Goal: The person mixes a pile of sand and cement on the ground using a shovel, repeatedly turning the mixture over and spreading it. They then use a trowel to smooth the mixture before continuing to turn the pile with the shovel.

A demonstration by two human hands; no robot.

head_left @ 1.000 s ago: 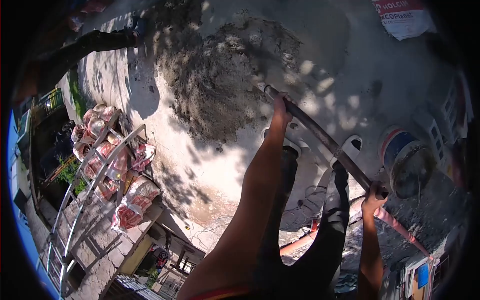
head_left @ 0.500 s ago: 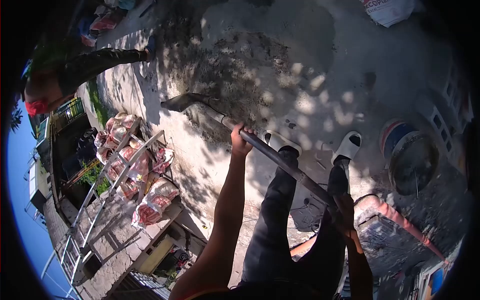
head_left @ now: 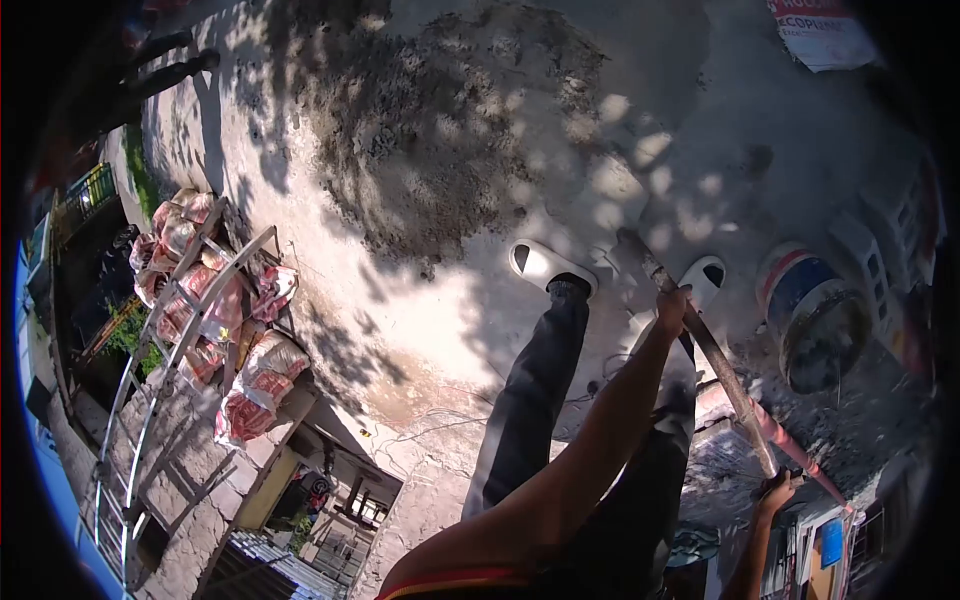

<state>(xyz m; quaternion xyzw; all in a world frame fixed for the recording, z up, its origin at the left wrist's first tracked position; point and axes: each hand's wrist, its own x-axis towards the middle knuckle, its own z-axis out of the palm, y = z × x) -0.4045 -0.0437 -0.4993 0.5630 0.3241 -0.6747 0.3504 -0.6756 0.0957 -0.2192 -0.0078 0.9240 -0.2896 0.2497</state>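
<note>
My left hand (head_left: pixel 674 308) is closed around the upper shaft of a shovel (head_left: pixel 728 382), close to its blade end. My right hand (head_left: pixel 778 491) grips the other end of the handle, low on the right. The blade end lies near my white shoe (head_left: pixel 708 280) and is hard to make out against the shaded ground. To the upper left of the blade a patch of wet grey mix (head_left: pixel 430 140) is spread on the concrete. My other white shoe (head_left: pixel 540 262) stands just below that patch.
A dirty bucket (head_left: pixel 825 330) stands right of my feet, near hollow blocks (head_left: pixel 880 265). A printed sack (head_left: pixel 822 35) lies at top right. On the left, a ladder (head_left: pixel 165 375) leans by filled sacks (head_left: pixel 262 385). Another person (head_left: pixel 150 80) is at upper left. A reddish pipe (head_left: pixel 800 452) runs at lower right.
Both hands have swung the shovel to the right, away from the wet mix, and its blade now sits by my shoes. My view has shifted; the other person appears farther toward the upper left.
</note>
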